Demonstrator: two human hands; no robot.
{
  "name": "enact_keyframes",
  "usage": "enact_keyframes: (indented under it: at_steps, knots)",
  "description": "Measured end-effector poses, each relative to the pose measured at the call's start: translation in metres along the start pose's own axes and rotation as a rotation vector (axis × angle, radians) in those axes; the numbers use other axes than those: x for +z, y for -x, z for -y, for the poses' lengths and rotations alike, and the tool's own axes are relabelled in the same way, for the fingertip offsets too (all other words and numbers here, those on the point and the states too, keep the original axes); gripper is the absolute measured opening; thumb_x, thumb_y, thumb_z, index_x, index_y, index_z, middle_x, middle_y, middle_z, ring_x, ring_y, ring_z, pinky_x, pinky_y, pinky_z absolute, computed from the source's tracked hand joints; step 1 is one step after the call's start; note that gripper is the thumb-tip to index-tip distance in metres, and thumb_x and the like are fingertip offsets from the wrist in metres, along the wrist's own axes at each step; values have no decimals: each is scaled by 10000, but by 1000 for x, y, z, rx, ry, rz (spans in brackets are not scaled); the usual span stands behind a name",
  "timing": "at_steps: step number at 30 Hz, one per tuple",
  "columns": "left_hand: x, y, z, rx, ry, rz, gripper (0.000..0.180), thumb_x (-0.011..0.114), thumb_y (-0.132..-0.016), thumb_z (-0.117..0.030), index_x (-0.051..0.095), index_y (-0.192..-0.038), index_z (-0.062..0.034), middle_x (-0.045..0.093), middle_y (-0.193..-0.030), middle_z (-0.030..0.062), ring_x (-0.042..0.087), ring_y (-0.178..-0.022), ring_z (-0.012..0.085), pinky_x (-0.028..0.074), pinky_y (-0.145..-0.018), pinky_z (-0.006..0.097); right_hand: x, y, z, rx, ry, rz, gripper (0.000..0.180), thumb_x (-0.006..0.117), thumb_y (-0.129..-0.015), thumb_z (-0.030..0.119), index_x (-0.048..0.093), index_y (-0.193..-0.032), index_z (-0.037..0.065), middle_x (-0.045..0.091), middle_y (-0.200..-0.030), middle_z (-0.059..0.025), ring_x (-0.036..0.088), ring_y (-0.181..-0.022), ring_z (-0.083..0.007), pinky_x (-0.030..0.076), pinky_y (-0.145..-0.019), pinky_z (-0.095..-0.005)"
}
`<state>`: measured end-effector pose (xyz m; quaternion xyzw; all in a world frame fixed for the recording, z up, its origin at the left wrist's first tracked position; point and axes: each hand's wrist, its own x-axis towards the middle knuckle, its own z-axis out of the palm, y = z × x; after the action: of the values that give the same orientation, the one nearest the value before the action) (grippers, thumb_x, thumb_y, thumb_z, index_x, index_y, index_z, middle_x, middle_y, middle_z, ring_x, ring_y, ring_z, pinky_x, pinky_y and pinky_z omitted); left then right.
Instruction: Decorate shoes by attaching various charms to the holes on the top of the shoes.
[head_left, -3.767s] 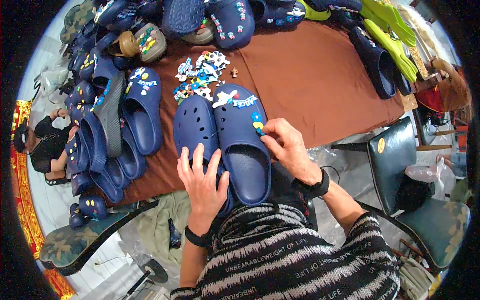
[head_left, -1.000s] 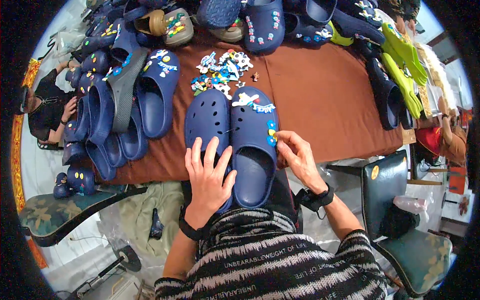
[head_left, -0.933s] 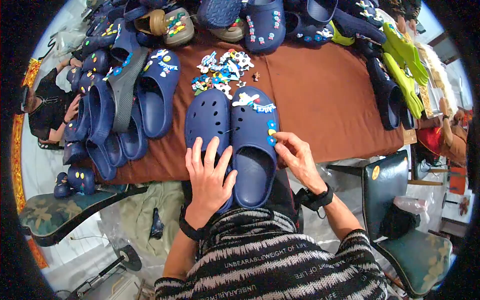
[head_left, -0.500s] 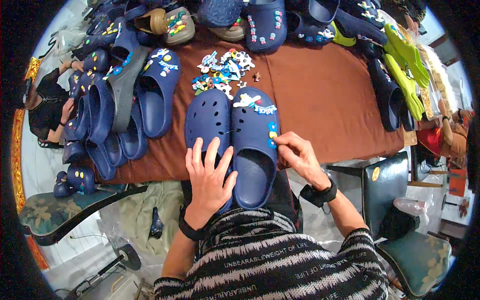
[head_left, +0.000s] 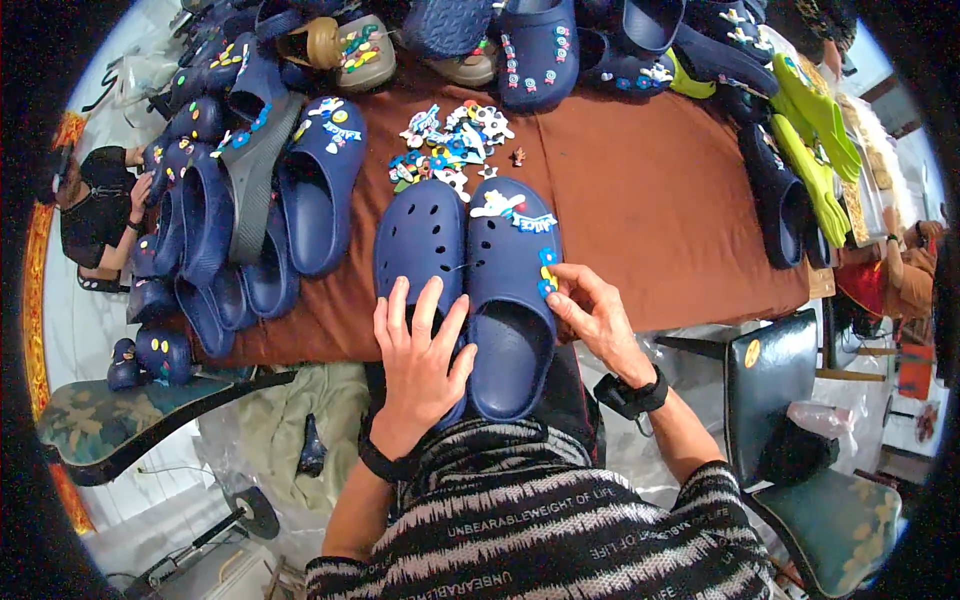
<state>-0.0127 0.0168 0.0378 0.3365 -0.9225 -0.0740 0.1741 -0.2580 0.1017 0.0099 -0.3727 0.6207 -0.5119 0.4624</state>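
Two navy clogs stand side by side at the table's near edge, toes pointing away. The left clog (head_left: 417,232) has bare holes in its toe. My left hand (head_left: 418,365) lies over its opening, fingers spread, partly hiding it. On the right clog (head_left: 510,360) sit a white character charm (head_left: 495,205), a blue-and-white lettered charm (head_left: 535,222) and a column of blue and yellow flower charms (head_left: 547,257) down the right side. My right hand (head_left: 600,325) pinches with thumb and forefinger at the lowest flower charm. A loose pile of colourful charms (head_left: 455,145) lies just beyond the toes.
A brown cloth (head_left: 660,220) covers the table. Navy clogs (head_left: 322,190) crowd the left side and far edge. Lime green clogs (head_left: 810,180) stand at the right. A black chair (head_left: 770,385) is at the near right, a patterned seat (head_left: 130,415) at the near left. Other people are at both sides.
My right hand has moved slightly up and inward, its fingertips now against the lowest flower charm. My left hand stays spread on the left clog. The whole view has shifted a little.
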Motion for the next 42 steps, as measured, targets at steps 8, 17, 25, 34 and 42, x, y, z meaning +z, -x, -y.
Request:
enact_keyframes:
  at_steps: [8, 17, 25, 34, 42]
  knots:
    - [-1, 0, -1, 6, 4, -13, 574, 752, -767, -277, 623, -1304, -120, 398, -1474, 176, 272, -1405, 476, 224, -1135, 635, -4, 4, 13, -343, 398, 49, 312, 633, -919, 37, 638, -1231, 36, 644, -1027, -171, 638, -940, -348, 519, -826, -398]
    - [-3, -1, -3, 3, 10, -1, 550, 754, -763, -276, 646, -1279, -117, 418, -1451, 183, 275, -1401, 475, 229, -1130, 638, -16, -5, 28, -248, 463, 177, 226, 669, -885, 44, 597, -1099, 38, 609, -1092, -162, 630, -942, -360, 521, -828, -406]
    - [-3, -1, -3, 8, 27, -21, 564, 767, -755, -250, 641, -1282, -95, 412, -1464, 180, 269, -1408, 473, 228, -1130, 643, -15, -9, 41, -413, 549, 195, 328, 671, -852, -8, 598, -1164, 60, 574, -1208, -174, 630, -1066, -388, 542, -876, -424]
    - [-2, 0, -4, 8, 16, 0, 575, 772, -751, -270, 640, -1283, -97, 398, -1465, 185, 257, -1410, 481, 219, -1133, 643, -17, -8, 32, -532, 641, 183, 237, 692, -837, 3, 606, -1054, 44, 581, -1192, -155, 649, -1020, -393, 569, -821, -437]
    - [-4, 0, -5, -12, -1, 24, 586, 769, -753, -284, 631, -1293, -104, 400, -1455, 190, 264, -1399, 488, 212, -1132, 650, -15, -9, 19, -576, 502, 55, 181, 741, -840, 64, 600, -941, 10, 644, -995, -146, 653, -867, -347, 548, -738, -400]
